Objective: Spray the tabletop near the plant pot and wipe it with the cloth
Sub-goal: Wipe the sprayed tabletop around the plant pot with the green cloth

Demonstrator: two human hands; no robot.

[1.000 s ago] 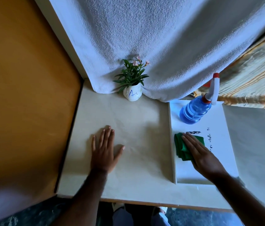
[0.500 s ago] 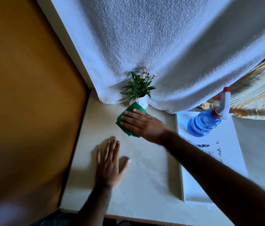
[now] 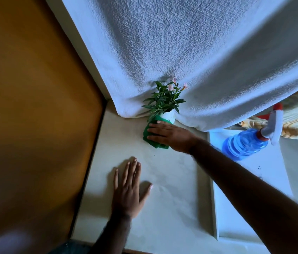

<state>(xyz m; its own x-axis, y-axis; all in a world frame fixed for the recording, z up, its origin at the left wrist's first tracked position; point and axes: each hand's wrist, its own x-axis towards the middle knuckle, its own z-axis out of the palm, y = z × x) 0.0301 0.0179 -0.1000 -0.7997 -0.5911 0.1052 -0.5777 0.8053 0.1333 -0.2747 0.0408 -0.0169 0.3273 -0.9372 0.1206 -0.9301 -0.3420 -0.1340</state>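
a: nearest us, the left hand [image 3: 128, 191] lies palm-down on the table [image 3: 172, 208], fingers spread and holding nothing. why there?

b: my guess is it props the body while the other arm reaches far across. it sits well apart from the work.

a: and the right hand [image 3: 170, 135]?

b: it lies flat on the green cloth [image 3: 147, 133], fingers together and stretched out, pressing the cloth onto the table rather than pinching it. an open palm spreads the pressure, which suits wiping.

a: where's the cloth against the plant pot [image 3: 168, 117]?

b: right at its foot. its upper edge seems to touch the white pot, and one fingertip lies just beside it. the pot stands upright at the back, against the hanging white towel [image 3: 181, 52].

a: so the spraying's over?

b: i'd judge so. the spray bottle [image 3: 245, 143] stands off to the right on the white board [image 3: 254, 180], unheld, out of the wiping path. whether the table is wet i can't tell.

a: any risk?

b: a hard push towards the pot could tip it, so strokes along or away from it look safer.
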